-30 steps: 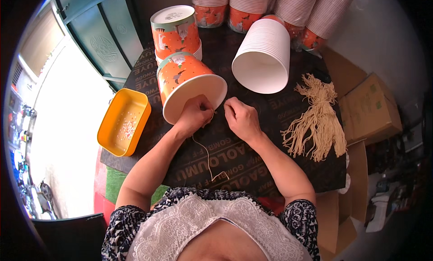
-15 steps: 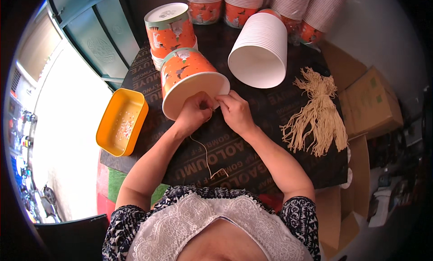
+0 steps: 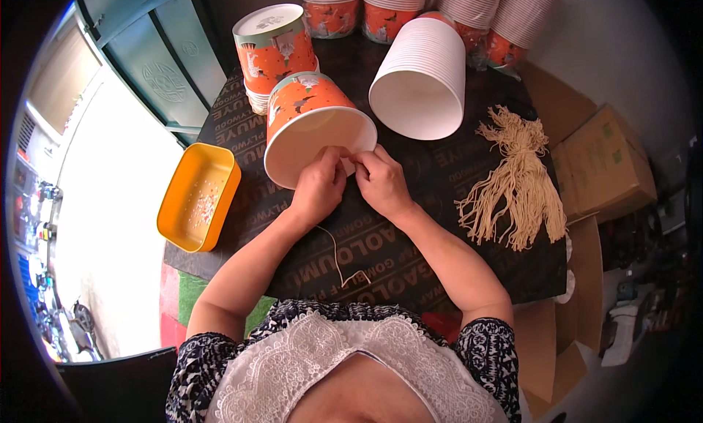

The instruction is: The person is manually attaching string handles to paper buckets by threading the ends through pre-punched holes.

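Observation:
An orange paper bucket [image 3: 311, 97] with a printed pattern lies tilted on the table, its white mouth facing me. Both hands meet at its lower right rim. My left hand [image 3: 320, 186] has its fingers curled and pinched together just inside the rim, with a thin cream string [image 3: 336, 256] trailing from below it onto the table. Opposite, my right hand [image 3: 384, 184] pinches the rim from the outer side, thumb and fingers closed. Where the fingertips meet, the string is hidden.
A yellow tray [image 3: 199, 200] with small bits inside stands at the left edge. A bundle of cream strings [image 3: 512, 178] lies right. A white nested bucket stack [image 3: 421, 79], an upturned orange bucket [image 3: 274, 53] and wrapped stacks [image 3: 329, 13] stand behind. Cardboard boxes [image 3: 608, 156] sit beyond the table.
My left hand has turned and its fingers have moved up, closer to the right fingertips. The bucket has shifted slightly right and away from me. My right hand stays at the rim.

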### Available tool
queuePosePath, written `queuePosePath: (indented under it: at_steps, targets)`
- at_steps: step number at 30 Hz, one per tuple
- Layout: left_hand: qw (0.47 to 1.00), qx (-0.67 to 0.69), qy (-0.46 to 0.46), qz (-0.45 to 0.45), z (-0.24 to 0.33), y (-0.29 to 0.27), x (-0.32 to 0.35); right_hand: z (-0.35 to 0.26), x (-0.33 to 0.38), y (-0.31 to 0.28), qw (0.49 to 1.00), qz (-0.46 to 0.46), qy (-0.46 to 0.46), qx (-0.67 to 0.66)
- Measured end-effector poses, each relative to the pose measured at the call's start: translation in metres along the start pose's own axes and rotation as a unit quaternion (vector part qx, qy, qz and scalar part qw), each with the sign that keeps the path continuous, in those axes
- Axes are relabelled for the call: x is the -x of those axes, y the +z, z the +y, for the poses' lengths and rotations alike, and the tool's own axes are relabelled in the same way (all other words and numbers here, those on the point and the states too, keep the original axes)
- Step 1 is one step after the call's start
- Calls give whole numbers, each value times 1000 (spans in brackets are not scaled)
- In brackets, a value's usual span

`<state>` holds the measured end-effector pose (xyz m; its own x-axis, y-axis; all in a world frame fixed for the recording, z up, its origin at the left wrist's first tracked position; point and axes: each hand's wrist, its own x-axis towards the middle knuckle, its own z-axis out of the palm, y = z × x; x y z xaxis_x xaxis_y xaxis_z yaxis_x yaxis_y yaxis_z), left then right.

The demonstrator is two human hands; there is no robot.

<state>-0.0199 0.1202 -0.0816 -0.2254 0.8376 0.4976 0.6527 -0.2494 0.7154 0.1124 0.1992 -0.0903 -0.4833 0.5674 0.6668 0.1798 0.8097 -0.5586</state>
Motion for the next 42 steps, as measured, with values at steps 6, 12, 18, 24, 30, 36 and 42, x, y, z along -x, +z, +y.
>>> queuePosePath:
  at_steps: [6,12,18,24,30,36,42]
  targets:
    - [992,-122,41,-5,-8,3,4,2,3,-1,1000,-14,3,12]
    - [989,-144,19,-26,-11,2,6,3,5,0,1000,-15,-5,12]
    - [990,-128,44,-33,-12,-1,5,2,5,-2,999,-38,14,22]
    - [993,-95,49,-40,-1,-5,3,-1,5,-7,994,-93,56,11]
    - [994,-70,78,-29,-5,-5,3,-2,5,-3,993,-102,67,-6]
    - [997,-61,41,-28,-3,-6,3,3,6,-3,995,-67,59,-48]
    - [1000,2,-26,-18,-12,-8,2,2,7,-4,994,-82,42,-50]
